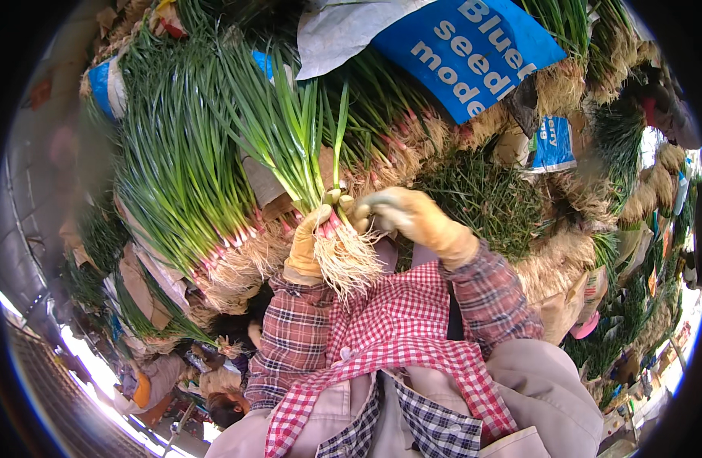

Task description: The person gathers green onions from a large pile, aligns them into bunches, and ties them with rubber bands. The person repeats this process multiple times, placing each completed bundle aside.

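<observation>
A bunch of green onions (311,143) with pink-white bases and pale roots is gripped near its base by my left hand (311,237), in a yellow-green work glove. The roots hang down over my red checked apron. Beside the bunch's base, on its right, my right hand (414,220) wears a similar glove; its fingers are bent and blurred, and whether they hold anything I cannot tell. At left lies a large row of green onions (179,154), roots towards me. More green onions (385,126) lie behind the bunch, partly under a blue printed sheet (471,51).
Loose green leaves (488,200) are heaped to the right of my right hand. A blue and white bag (551,143) lies beyond them. More root bundles (557,263) and brown paper sacks (563,303) stand at right. Another person's head (228,407) shows at lower left.
</observation>
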The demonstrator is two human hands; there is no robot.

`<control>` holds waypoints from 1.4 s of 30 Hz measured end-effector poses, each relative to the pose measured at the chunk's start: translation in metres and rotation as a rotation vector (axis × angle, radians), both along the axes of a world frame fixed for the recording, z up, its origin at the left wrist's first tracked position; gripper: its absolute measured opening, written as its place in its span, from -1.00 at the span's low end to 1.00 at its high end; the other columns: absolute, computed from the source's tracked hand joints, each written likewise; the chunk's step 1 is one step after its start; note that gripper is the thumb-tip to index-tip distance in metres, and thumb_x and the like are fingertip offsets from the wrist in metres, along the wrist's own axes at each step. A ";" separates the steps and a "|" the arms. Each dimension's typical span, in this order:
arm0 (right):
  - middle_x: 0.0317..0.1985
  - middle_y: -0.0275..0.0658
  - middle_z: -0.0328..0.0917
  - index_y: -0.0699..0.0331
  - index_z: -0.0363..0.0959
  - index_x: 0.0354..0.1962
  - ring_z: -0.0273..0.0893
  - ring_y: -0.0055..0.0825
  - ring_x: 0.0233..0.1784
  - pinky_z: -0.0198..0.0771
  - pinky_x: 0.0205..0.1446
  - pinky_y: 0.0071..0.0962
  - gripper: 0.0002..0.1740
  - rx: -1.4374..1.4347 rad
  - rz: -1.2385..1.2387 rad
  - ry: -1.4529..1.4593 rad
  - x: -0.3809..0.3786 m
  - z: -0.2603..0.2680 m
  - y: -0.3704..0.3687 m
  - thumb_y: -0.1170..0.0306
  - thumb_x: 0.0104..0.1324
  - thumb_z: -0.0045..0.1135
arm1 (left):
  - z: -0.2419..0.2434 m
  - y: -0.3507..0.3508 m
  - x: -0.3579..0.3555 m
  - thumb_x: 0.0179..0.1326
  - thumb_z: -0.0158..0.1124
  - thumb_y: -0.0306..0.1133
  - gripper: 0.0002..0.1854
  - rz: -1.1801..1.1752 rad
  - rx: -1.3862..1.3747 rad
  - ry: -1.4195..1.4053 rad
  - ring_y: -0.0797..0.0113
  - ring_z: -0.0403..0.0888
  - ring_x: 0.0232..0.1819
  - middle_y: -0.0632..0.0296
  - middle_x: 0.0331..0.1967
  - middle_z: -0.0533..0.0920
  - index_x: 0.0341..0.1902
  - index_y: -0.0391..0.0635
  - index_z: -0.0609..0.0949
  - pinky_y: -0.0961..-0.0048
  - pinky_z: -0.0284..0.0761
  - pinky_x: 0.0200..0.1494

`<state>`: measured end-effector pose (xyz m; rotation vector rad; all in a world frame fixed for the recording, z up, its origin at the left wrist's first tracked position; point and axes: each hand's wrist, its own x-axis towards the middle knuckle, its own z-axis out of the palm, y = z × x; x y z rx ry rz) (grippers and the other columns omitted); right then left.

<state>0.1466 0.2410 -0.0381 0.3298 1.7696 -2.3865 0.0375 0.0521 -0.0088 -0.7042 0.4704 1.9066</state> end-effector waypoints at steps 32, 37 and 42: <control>-0.16 -0.12 0.59 0.40 0.42 0.03 0.54 -0.38 -0.01 0.48 -0.02 -0.55 -0.43 -0.168 -0.075 -0.651 0.000 -0.014 0.005 0.01 0.46 -0.15 | -0.016 0.022 0.029 0.20 0.14 -0.48 -0.54 -0.205 -0.089 0.059 0.04 0.49 0.20 -0.03 0.18 0.51 0.20 -0.30 0.47 0.06 0.39 0.32; -0.59 -0.46 0.41 0.23 0.42 -0.12 0.20 -0.87 -0.76 0.07 -0.82 -0.85 -0.66 -0.961 0.057 -0.415 -0.054 -0.033 -0.005 0.11 0.41 0.04 | -0.009 0.010 0.027 0.21 0.12 -0.47 -0.49 -0.160 -0.028 -0.030 0.07 0.52 0.17 -0.04 0.16 0.52 0.26 -0.33 0.40 0.10 0.53 0.19; -0.45 -0.32 0.56 0.27 0.48 -0.18 0.44 -0.58 -0.65 0.38 -0.62 -0.56 -0.57 -0.650 -0.006 -0.407 -0.062 -0.039 -0.020 0.02 0.40 0.00 | 0.003 0.000 0.026 0.20 0.11 -0.33 -0.47 -0.013 0.018 0.029 0.10 0.59 0.00 -0.02 0.19 0.50 0.25 -0.27 0.44 0.16 0.55 0.08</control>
